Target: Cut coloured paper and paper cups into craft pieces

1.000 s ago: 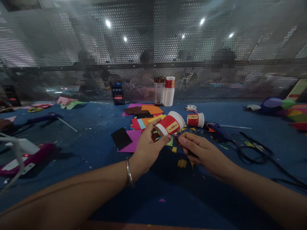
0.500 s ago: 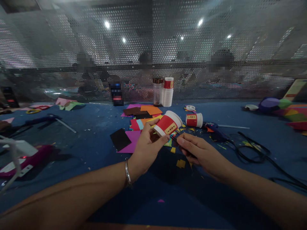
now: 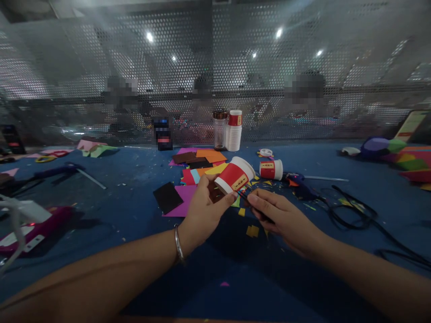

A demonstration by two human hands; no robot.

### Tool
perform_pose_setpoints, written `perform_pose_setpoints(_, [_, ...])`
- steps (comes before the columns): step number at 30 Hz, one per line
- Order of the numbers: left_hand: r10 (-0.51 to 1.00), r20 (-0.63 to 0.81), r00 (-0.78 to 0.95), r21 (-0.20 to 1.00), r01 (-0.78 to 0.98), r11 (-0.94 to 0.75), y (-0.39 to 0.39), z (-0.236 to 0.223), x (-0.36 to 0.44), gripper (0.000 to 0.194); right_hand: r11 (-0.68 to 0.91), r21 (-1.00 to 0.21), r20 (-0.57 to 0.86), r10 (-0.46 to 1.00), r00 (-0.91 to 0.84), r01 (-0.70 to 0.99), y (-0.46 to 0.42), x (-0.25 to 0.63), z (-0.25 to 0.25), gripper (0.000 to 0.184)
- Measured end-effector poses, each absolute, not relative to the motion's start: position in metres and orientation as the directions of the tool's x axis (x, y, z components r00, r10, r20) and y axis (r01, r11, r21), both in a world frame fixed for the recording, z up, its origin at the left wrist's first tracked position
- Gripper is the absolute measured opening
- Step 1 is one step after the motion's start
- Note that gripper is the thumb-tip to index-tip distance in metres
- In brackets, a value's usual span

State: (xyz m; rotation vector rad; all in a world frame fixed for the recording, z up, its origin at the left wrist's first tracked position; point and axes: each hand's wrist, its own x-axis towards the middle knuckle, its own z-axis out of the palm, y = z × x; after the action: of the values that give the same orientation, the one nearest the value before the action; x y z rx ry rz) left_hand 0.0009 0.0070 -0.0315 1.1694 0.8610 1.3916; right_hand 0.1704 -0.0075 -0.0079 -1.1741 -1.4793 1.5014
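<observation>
A red and white paper cup (image 3: 232,172) is tilted in my left hand (image 3: 210,199), the fingers behind it and the thumb below. Its open rim faces up and right. My right hand (image 3: 274,208) is closed around dark, slim scissors (image 3: 243,196), mostly hidden by the fingers. Their thin blades reach the lower right side of the cup, by its yellow label; I cannot tell whether they cut into it. A second red and white paper cup (image 3: 270,170) lies on its side just beyond my right hand.
Coloured paper sheets (image 3: 210,155) and yellow scraps (image 3: 252,231) lie on the blue table (image 3: 134,278). A glue gun (image 3: 303,186) with its cable is at right, another glue gun (image 3: 72,168) at left. Stacked cups (image 3: 233,137) and a glass jar (image 3: 220,134) stand before a perforated screen (image 3: 182,72).
The view has shifted very slightly. Both hands, the cup and the scissors keep nearly the same pose.
</observation>
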Motion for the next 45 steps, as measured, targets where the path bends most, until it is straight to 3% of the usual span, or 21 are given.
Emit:
perform_pose_setpoints(9, [0.977, 0.209, 0.035, 0.963, -0.181, -0.199, 0.006, -0.031, 0.003, 0.038, -0.087, -0.99, -0.117, 0.95, -0.291, 0.113, -0.009, 0.169, -0.009, 0.052])
perform_pose_setpoints(15, [0.972, 0.209, 0.108, 0.97, -0.145, -0.193, 0.0, -0.033, 0.008, 0.041, -0.098, -0.991, -0.12, 0.957, -0.265, 0.095, -0.01, 0.165, -0.009, 0.049])
perform_pose_setpoints(19, [0.985, 0.148, 0.089, 0.972, -0.199, -0.128, 0.0, -0.032, 0.009, 0.045, -0.1, -0.994, -0.107, 0.953, -0.283, 0.04, -0.007, 0.164, -0.01, 0.049])
perform_pose_setpoints(28, [0.985, 0.153, 0.082, 0.973, -0.189, -0.136, 0.002, -0.03, 0.007, 0.05, -0.1, -0.99, -0.127, 0.939, -0.32, 0.101, -0.009, 0.166, -0.008, 0.046])
perform_pose_setpoints(37, [0.982, 0.089, 0.164, 0.933, -0.359, -0.025, -0.004, -0.021, 0.002, 0.036, -0.18, -0.983, -0.176, 0.927, -0.331, 0.019, -0.009, 0.168, -0.005, 0.051])
perform_pose_setpoints(45, [0.984, 0.025, 0.179, 0.904, -0.423, 0.054, -0.001, -0.021, 0.002, 0.035, -0.19, -0.982, -0.178, 0.927, -0.332, -0.005, -0.007, 0.169, -0.005, 0.051])
